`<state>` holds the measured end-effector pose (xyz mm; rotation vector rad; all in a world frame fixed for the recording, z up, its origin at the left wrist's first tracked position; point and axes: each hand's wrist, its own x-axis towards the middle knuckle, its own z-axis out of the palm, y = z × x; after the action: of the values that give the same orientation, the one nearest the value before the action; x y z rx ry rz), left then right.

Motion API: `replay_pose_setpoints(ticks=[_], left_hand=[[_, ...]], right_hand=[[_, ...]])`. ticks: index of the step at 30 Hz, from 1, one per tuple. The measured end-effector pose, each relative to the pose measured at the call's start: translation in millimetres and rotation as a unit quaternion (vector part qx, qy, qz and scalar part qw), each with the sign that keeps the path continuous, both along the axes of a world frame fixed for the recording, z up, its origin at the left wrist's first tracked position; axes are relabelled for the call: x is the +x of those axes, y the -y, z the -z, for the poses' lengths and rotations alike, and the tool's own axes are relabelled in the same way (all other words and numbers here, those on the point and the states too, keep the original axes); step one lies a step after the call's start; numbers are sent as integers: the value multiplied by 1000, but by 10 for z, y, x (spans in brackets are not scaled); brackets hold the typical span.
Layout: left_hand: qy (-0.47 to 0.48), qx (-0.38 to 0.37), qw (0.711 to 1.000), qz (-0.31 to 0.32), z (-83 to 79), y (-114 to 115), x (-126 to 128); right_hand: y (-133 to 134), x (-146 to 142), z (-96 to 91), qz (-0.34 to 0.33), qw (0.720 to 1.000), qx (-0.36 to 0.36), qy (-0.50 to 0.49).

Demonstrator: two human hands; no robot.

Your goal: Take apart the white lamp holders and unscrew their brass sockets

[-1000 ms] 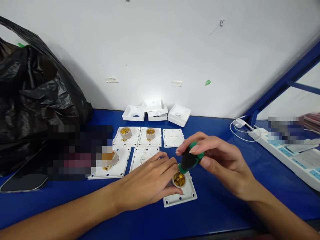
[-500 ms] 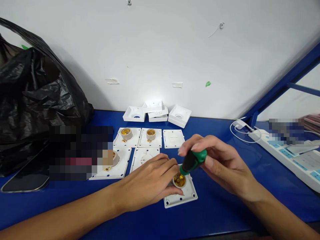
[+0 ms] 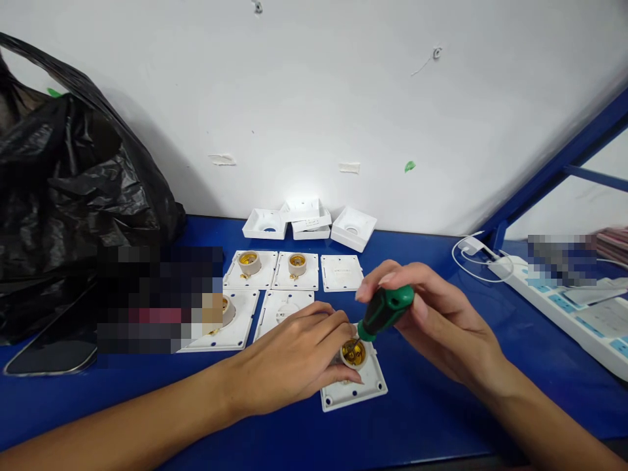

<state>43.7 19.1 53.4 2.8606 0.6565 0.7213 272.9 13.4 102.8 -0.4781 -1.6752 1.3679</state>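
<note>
My right hand (image 3: 436,320) grips the green and black handle of a screwdriver (image 3: 385,312), tilted with its shaft pointing down into a lamp socket (image 3: 354,354). The socket is round and white with a brass-coloured inside. It sits on a square white base plate (image 3: 356,393) on the blue table. My left hand (image 3: 307,350) is closed round the socket's left side, thumb in front and fingers behind, and covers part of the plate. Where the screwdriver's tip meets the socket's inside is too small to make out.
Several white plates, some with sockets (image 3: 249,263), lie beyond my left hand. White square covers (image 3: 353,229) are piled against the wall. A black plastic bag (image 3: 83,163) stands at the left. On the right lies a power strip (image 3: 564,301) with white cables.
The screwdriver handle has shifted slightly right and leans over a little more, with my right hand round it. My left hand stays on the socket.
</note>
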Motion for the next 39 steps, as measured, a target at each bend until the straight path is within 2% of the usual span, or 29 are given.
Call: replay_pose_setpoints(ticks=[8, 11, 14, 16, 22, 24, 29, 31, 34, 39], left_hand=[[3, -23, 1000, -14, -44, 1, -27], [7, -37, 999, -16, -29, -2, -51], [14, -40, 999, -1, -4, -11, -59], [18, -48, 999, -3, -4, -15, -55], [34, -55, 997, -36, -86, -12, 6], [43, -51, 997, -45, -104, -33, 46], [35, -106, 992, -61, -134, -242, 213], [-4, -88, 994, -60, -177, -360, 303], [-97, -10, 995, -35, -291, -482, 430], [-198, 65, 978, 12, -503, -481, 544]], right_hand=[[2, -36, 10, 77, 997, -3, -30], [-75, -21, -12, 158, 984, 0, -78], [-219, 31, -16, 261, 958, -8, -116], [-332, 79, 3, 303, 943, -28, -136], [-591, 184, 116, 334, 925, -65, -170], [-652, 209, 152, 361, 916, -52, -168], [-790, 283, 231, 426, 892, -18, -149], [-829, 308, 249, 440, 887, -10, -144], [-860, 334, 251, 460, 877, 9, -136], [-861, 368, 193, 491, 861, 51, -125]])
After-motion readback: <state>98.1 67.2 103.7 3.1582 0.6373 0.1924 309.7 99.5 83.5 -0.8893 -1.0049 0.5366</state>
